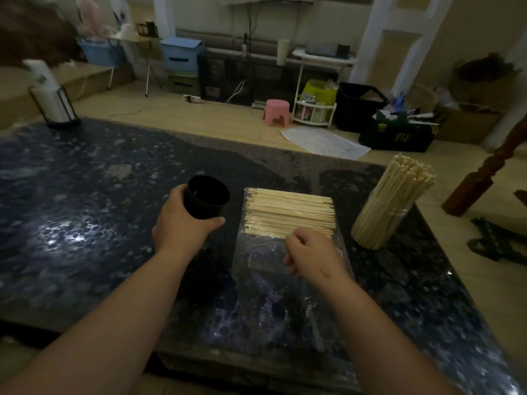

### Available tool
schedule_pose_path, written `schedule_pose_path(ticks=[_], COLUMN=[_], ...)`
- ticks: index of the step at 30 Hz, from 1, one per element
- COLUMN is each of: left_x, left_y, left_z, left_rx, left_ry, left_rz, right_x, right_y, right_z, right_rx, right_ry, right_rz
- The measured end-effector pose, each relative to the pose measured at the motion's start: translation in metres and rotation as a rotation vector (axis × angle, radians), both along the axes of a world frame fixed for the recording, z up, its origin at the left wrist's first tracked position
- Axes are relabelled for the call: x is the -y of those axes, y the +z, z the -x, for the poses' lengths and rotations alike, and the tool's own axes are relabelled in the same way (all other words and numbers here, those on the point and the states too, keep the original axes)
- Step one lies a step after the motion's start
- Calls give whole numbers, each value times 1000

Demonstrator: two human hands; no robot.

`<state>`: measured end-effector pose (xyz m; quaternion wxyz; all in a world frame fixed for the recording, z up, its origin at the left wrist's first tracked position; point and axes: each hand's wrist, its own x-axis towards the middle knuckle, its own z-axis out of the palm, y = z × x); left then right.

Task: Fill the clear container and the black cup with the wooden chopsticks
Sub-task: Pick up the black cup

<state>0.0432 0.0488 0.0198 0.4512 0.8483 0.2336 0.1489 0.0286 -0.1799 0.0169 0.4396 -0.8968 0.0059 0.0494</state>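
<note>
Nearest me: both forearms reach in over the near edge of the dark speckled table [85, 209].

R hand [310, 253]: knuckles up, fingers curled down onto the clear plastic bag [285, 280], fingertips right at the near edge of the wooden chopsticks [288, 212]. Can't tell whether it's pinching a stick, the plastic, or nothing; fingertips are hidden from my view.

Chopsticks lie flat in a neat stack on the bag, running L–R, just beyond the R hand and between the two hands' reach.

L hand [182, 220]: wrapped round the black cup [206, 196], thumb across the near side, fingers on the L wall. Cup mouth faces up, inside looks dark; it sits just L of the stack, not touching it.

Further R: clear container [382, 223] near the table's R edge, packed w/ upright sticks fanning out at the top, well apart from both hands.

Far L corner: paper-towel holder [52, 95]. Floor beyond: pink stool [276, 108].
</note>
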Motion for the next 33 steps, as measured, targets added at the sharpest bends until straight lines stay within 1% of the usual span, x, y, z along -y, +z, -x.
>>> schedule_pose_path(ticks=[3, 5, 7, 9, 10, 14, 18, 21, 25, 28, 33], left_x=[-3, -2, 0, 2, 2, 0, -1, -6, -13, -14, -11], left_y=[15, 23, 25, 22, 19, 11, 11, 9, 6, 1, -2], left_z=[17, 26, 37, 46, 49, 45, 34, 27, 21, 17, 13], left_rx=[-25, -57, -69, -79, -91, -170, -218, -256, -352, -385, -337], left_ry=[-44, -79, -98, -100, -102, -137, -209, -268, -341, -378, -395], left_rz=[-33, -56, -86, -114, -124, -107, -134, -170, -188, -176, -143], right_x=[-4, -4, -3, -2, -1, 4, 9, 6, -4, -10, -13], right_y=[3, 3, -1, -5, -8, -24, -44, -54, -56, -60, -65], right_z=[9, 13, 16, 20, 21, 20, 7, -7, -30, -46, -57], right_rx=[-86, -118, -192, -271, -273, -165, -123, -50, 22, 9, -19], right_ry=[109, 181, 265, 310, 317, 324, 253, 225, 273, 293, 270], right_rz=[113, 253, 369, 387, 380, 413, 466, 561, 706, 726, 786])
